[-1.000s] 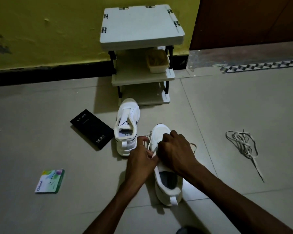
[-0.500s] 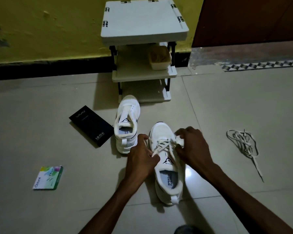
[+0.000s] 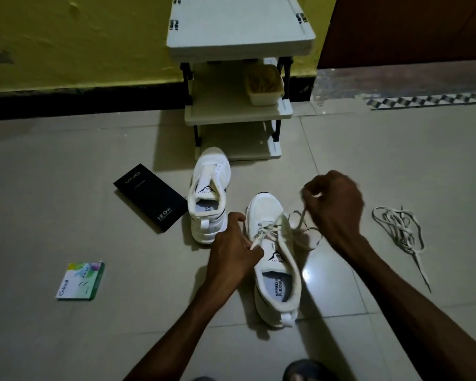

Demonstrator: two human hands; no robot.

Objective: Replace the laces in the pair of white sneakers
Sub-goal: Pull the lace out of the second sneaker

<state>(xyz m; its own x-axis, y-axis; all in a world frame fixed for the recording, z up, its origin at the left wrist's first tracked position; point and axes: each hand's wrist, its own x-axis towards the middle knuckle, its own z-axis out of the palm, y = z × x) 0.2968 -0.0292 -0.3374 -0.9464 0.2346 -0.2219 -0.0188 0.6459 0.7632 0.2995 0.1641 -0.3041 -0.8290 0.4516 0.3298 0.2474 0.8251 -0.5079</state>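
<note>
Two white sneakers stand on the tiled floor, toes away from me. The near sneaker (image 3: pixel 275 259) carries a white lace (image 3: pixel 270 229) crossed through its lower eyelets. My left hand (image 3: pixel 232 254) pinches one end of that lace beside the shoe's left edge. My right hand (image 3: pixel 334 206) is raised to the right of the toe and grips the other end, which runs taut up from the eyelets. The far sneaker (image 3: pixel 208 193) has no lace in it. A loose bundle of laces (image 3: pixel 400 229) lies on the floor to the right.
A white three-tier shoe rack (image 3: pixel 239 78) stands against the yellow wall, with a tub (image 3: pixel 264 85) on its middle shelf. A black box (image 3: pixel 151 196) lies left of the far sneaker. A small green and white packet (image 3: pixel 80 280) lies further left.
My right hand has lifted away from the near sneaker, up and to the right, drawing its lace end out through the eyelets. My left hand has stayed at the shoe's left side.
</note>
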